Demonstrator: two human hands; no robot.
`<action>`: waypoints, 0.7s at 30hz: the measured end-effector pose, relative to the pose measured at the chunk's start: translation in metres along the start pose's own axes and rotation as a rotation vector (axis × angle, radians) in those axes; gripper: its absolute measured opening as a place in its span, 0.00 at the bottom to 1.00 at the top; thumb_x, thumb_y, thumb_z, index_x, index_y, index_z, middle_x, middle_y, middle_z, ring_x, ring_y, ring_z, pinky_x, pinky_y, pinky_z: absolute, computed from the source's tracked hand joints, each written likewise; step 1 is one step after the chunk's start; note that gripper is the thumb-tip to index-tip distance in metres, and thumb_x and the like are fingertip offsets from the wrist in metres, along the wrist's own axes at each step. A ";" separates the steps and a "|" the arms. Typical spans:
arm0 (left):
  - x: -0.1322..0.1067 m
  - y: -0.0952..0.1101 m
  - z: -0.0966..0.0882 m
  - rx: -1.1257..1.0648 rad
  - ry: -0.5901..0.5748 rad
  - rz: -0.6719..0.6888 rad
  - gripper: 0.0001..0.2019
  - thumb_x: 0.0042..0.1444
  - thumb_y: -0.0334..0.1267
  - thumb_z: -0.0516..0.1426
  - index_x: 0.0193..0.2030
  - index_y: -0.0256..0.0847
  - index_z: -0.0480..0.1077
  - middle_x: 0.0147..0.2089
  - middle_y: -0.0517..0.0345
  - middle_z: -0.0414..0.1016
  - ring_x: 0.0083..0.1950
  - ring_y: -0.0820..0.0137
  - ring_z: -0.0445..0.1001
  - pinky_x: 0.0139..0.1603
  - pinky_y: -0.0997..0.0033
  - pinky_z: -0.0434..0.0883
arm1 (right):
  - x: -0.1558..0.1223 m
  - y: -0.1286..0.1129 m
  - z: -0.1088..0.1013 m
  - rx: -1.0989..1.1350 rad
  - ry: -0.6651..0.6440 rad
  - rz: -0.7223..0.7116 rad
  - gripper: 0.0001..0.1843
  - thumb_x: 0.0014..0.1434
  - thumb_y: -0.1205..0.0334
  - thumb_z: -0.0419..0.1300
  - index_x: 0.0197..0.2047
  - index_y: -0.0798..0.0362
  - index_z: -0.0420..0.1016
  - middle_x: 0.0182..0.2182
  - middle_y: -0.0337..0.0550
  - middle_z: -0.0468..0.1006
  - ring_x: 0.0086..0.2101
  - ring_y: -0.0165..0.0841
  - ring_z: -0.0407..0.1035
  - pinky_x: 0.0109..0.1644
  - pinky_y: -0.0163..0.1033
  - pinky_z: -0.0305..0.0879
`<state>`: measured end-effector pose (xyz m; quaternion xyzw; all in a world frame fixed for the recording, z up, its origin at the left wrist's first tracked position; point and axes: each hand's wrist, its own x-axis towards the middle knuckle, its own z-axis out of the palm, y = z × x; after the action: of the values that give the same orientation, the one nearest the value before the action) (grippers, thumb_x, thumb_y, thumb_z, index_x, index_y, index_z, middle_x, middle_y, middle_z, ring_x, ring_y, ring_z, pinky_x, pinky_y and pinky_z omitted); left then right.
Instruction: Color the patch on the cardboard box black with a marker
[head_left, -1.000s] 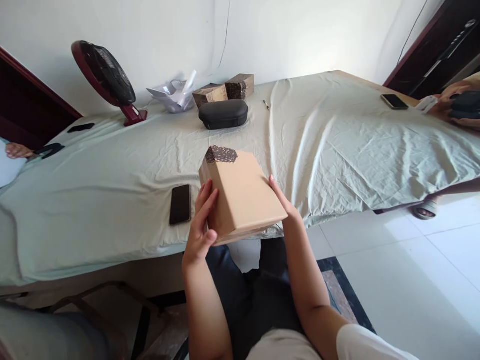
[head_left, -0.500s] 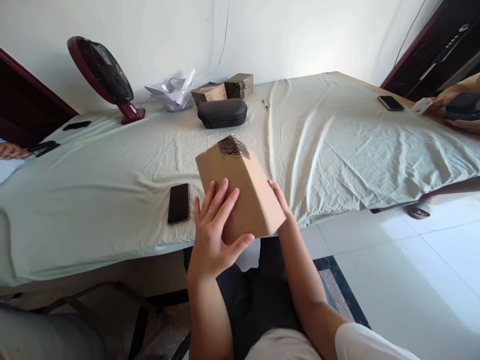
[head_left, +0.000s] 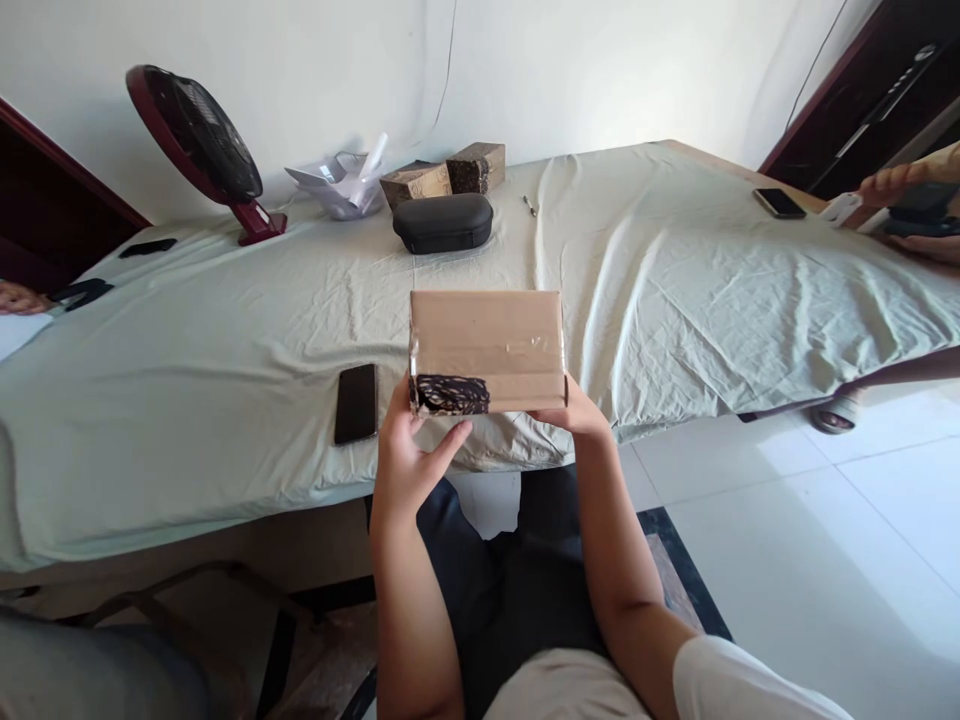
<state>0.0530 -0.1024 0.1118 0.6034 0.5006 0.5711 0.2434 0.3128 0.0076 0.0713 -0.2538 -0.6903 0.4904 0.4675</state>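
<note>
A brown cardboard box (head_left: 487,330) is held in front of me, over the near edge of the bed-like table. Clear tape shines on its facing side, and black scribble covers the lower left corner. My left hand (head_left: 412,430) grips the box from its left side, thumb apart below the bottom edge and the other fingers mostly hidden behind it. On the opposite side, my right hand (head_left: 576,408) is closed round the lower right corner, its fingertips out of sight under the box. Left of the box, a black smartphone (head_left: 356,403) lies on the cloth.
A pale green cloth (head_left: 225,360) covers the table. At the back stand a red fan (head_left: 206,145), a plastic basket (head_left: 346,190), two boxes (head_left: 477,167) and a black case (head_left: 442,222). Other people's hands (head_left: 892,190) show at the right and far left (head_left: 21,298); another phone (head_left: 779,203) lies right.
The box has been turned from a tilted pose to level, so a taped side with black scribble at lower left now faces me. My left hand moved from its face to its left side.
</note>
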 end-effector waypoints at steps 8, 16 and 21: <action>-0.006 0.001 -0.002 -0.265 0.124 -0.241 0.29 0.68 0.56 0.64 0.73 0.48 0.77 0.69 0.44 0.83 0.74 0.46 0.80 0.79 0.42 0.74 | 0.007 -0.002 0.002 -0.162 -0.106 -0.102 0.80 0.53 0.32 0.80 0.92 0.35 0.35 0.92 0.44 0.34 0.89 0.60 0.33 0.89 0.68 0.49; -0.003 0.011 0.003 -0.197 0.247 -0.294 0.23 0.66 0.46 0.65 0.65 0.43 0.84 0.61 0.47 0.86 0.67 0.52 0.83 0.74 0.56 0.76 | 0.014 0.007 0.018 -0.118 -0.009 -0.156 0.81 0.47 0.12 0.70 0.91 0.37 0.44 0.90 0.48 0.43 0.88 0.59 0.32 0.91 0.68 0.36; -0.008 0.024 0.002 -0.242 0.345 -0.230 0.26 0.65 0.44 0.66 0.69 0.43 0.82 0.60 0.48 0.86 0.68 0.53 0.82 0.76 0.56 0.74 | 0.014 0.007 0.037 0.006 0.095 -0.165 0.87 0.37 0.02 0.66 0.89 0.40 0.53 0.89 0.50 0.47 0.88 0.62 0.35 0.91 0.66 0.40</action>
<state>0.0636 -0.1182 0.1287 0.4022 0.5281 0.6901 0.2883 0.2729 0.0058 0.0670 -0.2179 -0.6844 0.4396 0.5393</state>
